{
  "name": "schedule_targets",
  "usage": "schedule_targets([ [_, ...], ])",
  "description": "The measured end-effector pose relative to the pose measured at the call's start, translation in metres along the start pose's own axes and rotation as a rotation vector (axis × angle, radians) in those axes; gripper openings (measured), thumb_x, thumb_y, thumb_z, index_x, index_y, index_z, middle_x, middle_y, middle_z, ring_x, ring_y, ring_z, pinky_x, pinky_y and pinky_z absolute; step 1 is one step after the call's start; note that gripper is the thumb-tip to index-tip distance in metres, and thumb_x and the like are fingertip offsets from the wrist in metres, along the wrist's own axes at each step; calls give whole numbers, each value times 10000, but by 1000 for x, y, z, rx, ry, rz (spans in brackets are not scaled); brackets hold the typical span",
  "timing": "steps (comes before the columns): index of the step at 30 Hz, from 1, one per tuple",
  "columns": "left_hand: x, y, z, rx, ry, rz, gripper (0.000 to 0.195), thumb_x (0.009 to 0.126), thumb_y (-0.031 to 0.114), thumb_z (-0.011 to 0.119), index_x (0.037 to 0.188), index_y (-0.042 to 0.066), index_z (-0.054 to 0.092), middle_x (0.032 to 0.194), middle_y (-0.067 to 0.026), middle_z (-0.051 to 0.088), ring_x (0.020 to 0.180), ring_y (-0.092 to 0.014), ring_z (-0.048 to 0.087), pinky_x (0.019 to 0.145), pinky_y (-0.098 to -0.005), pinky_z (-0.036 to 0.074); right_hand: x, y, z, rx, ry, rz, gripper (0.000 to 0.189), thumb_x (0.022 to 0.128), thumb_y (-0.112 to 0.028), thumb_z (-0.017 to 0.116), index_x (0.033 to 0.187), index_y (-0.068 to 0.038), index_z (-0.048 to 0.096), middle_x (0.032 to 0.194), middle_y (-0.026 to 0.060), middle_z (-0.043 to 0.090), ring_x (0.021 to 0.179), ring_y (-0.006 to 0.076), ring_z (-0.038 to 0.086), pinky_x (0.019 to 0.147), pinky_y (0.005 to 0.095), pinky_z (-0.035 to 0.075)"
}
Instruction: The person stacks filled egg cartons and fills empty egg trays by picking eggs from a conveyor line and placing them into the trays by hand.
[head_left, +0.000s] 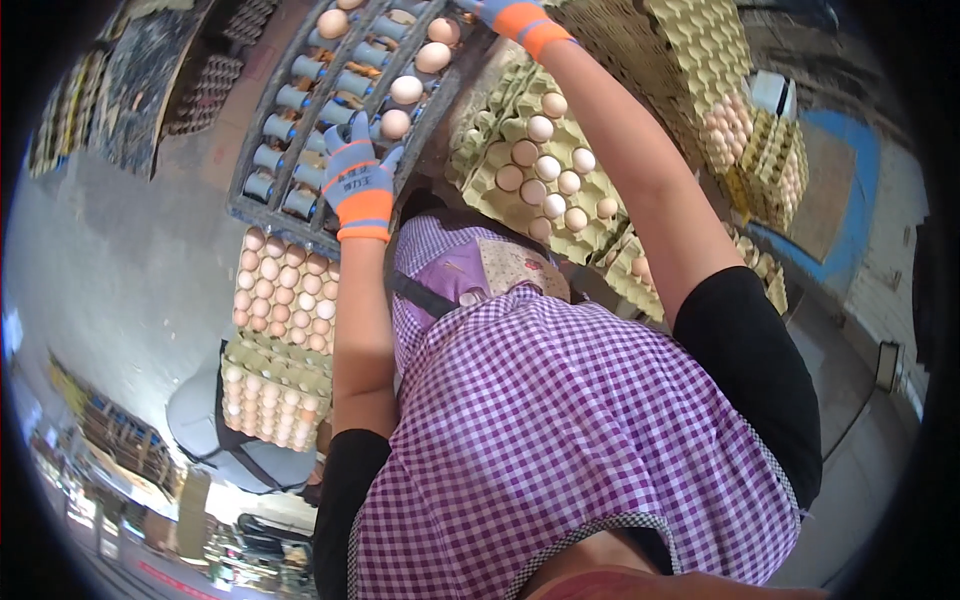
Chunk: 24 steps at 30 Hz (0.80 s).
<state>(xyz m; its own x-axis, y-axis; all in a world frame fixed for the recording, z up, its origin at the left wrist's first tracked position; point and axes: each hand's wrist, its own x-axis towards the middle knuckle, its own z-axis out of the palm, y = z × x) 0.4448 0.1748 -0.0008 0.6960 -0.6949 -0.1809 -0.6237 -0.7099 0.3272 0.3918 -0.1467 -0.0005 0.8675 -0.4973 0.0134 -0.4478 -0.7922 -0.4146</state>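
Observation:
My left hand (358, 176), in a grey-blue glove with an orange cuff, rests over a dark rack of grey rollers (352, 84). Its fingers are spread, just below a pale brown egg (394, 124), and nothing shows in its grip. A white egg (406, 90) and several more eggs lie along the same lane. At the top edge, my right hand (514, 16) wears a matching glove; its fingertips are partly cut off by the frame, so what they touch is hidden. Beneath my right forearm, a pulp egg tray (495, 202) carries loose brown and white eggs (547, 168).
Filled egg trays (285, 292) stack beside my left forearm, above a grey round-topped seat (191, 412). To the right stand tall stacks of pulp trays (697, 45) and more eggs (726, 131). A blue-edged board (817, 187) lies at far right.

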Motion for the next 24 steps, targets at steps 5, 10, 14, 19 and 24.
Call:
schedule_targets([
  [5, 5, -5, 2, 155, 148, 163, 741, 749, 431, 803, 1373, 137, 534, 1299, -220, 536, 1173, -412, 528, 969, -530, 431, -51, 19, -22, 91, 213, -4, 548, 909, -358, 627, 1371, -79, 534, 1372, 232, 524, 1279, 393, 492, 1087, 437, 392],
  [10, -14, 11, -11, -139, 335, 228, 688, 788, 299, 787, 1366, 33, 526, 1323, -244, 495, 1205, -417, 473, 1029, -508, 381, -227, 65, -68, 395, 558, 492, 333, 952, -197, 620, 1226, -8, 625, 1157, 132, 685, 1051, 242, 660, 933, 335, 503],
  [14, -17, 66, 8, -403, 134, 460, 628, 773, 254, 782, 1320, 46, 553, 1284, -228, 515, 1201, -424, 479, 1018, -525, 376, -416, 87, -42, 834, 678, 952, 225, 984, -128, 574, 1146, -5, 669, 1038, 41, 677, 908, 113, 615, 821, 250, 507],
  [19, 1, 134, 45, -377, 32, 695, 541, 826, 260, 748, 1291, 41, 579, 1250, -198, 562, 1174, -403, 513, 1006, -499, 405, -472, 37, -20, 852, 440, 1096, 227, 966, -160, 613, 1136, -29, 686, 957, 28, 690, 852, 92, 618, 770, 253, 515],
  [24, 51, 195, 97, -310, 28, 861, 553, 857, 281, 717, 1335, 51, 563, 1348, -228, 550, 1243, -397, 511, 1046, -492, 404, -444, 31, -28, 378, 488, 923, 307, 933, -199, 636, 1202, -53, 660, 1140, 158, 694, 1056, 296, 658, 926, 369, 503],
])
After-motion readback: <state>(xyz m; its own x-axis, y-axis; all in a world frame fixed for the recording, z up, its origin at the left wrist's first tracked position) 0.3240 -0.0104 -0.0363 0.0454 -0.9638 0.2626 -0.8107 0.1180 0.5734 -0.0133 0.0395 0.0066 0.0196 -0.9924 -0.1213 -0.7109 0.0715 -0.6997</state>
